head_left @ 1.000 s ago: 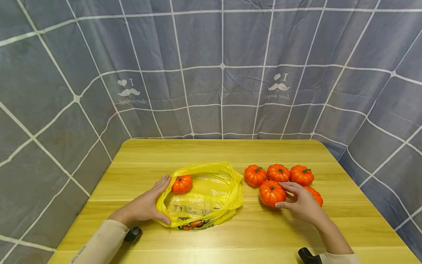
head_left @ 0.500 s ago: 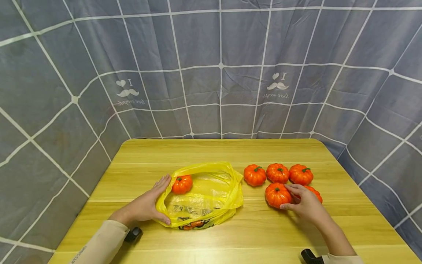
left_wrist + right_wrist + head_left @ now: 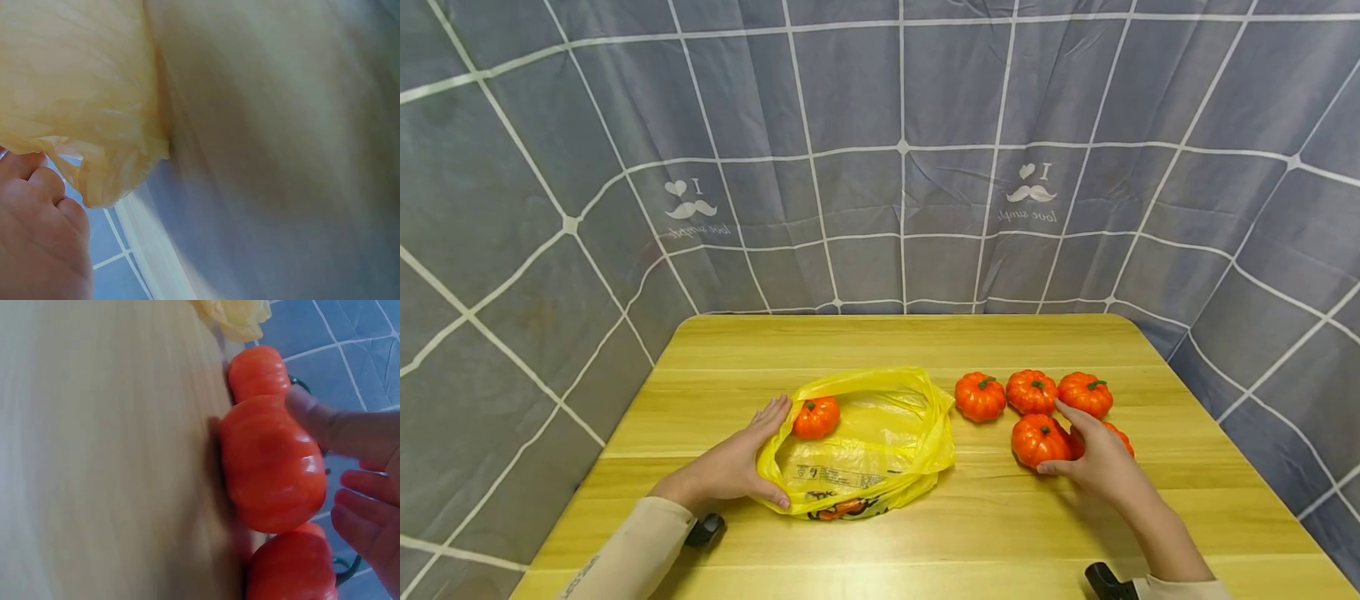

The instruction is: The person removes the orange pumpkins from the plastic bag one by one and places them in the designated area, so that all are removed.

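Note:
On the left, a yellow plastic bag [image 3: 865,475] lies with its mouth spread wide. Inside it, by the left rim, is an orange toy pumpkin [image 3: 817,418]. My left hand [image 3: 737,460] holds the bag's left rim, thumb near the front and fingers toward the back; bag folds meet its bent fingers in the left wrist view. My right hand [image 3: 1097,458] is beside the front pumpkin [image 3: 1039,442], thumb and index finger spread. In the right wrist view its thumb [image 3: 306,409] overlaps that pumpkin, and the other fingers are apart from it. Another pumpkin [image 3: 1120,435] is partly hidden behind this hand.
Three more pumpkins stand in a back row: a left one [image 3: 980,397], a middle one [image 3: 1032,392] and a right one [image 3: 1086,393]. All rests on a wooden table [image 3: 865,346]. A grey checked curtain [image 3: 850,192] surrounds its back and sides.
The front pumpkin has shifted right along the table with my right hand, whose index finger now reaches farther back. My left hand and the bag stay almost still.

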A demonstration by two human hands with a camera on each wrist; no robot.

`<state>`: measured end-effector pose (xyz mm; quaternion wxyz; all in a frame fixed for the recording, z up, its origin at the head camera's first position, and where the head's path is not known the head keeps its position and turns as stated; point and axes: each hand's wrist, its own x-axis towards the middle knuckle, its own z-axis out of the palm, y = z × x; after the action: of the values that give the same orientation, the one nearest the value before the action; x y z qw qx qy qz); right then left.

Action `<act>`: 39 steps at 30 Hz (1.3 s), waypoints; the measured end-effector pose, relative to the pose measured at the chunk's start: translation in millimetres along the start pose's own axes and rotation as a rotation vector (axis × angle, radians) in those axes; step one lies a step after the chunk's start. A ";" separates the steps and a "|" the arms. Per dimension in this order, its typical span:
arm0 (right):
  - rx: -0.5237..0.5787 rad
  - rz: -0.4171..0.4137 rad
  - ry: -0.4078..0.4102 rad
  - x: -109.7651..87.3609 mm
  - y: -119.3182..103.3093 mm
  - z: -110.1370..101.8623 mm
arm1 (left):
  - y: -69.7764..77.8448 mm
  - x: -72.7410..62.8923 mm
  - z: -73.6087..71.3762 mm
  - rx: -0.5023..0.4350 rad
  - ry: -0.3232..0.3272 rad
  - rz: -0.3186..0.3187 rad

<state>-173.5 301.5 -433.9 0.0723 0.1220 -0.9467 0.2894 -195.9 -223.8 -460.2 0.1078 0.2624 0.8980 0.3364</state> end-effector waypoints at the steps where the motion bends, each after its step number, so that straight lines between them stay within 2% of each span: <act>1: 0.009 0.000 0.008 0.8 -1.7 -0.1 | -0.1 0.1 -0.2 0.004 0.000 0.002; 9: 0.069 -0.012 0.059 8.0 -24.3 0.0 | -0.7 0.5 -0.4 0.003 -0.009 0.003; 15: 0.095 -0.034 0.072 14.8 -39.7 9.7 | -1.3 1.2 0.0 0.005 -0.011 -0.010; 20: 0.089 -0.059 0.038 23.3 -50.6 23.4 | -0.6 1.6 0.0 0.004 -0.017 -0.018; 31: 0.187 -0.126 -0.031 42.6 -85.7 58.4 | 0.9 0.9 -0.3 0.009 -0.031 -0.037; 39: 0.318 -0.089 -0.115 54.3 -105.6 78.9 | 0.4 1.1 -0.8 0.013 -0.028 -0.031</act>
<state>-202.1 161.8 -431.5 0.0107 0.1899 -0.8853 0.4244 -196.8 -223.3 -459.4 0.1237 0.2538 0.9026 0.3250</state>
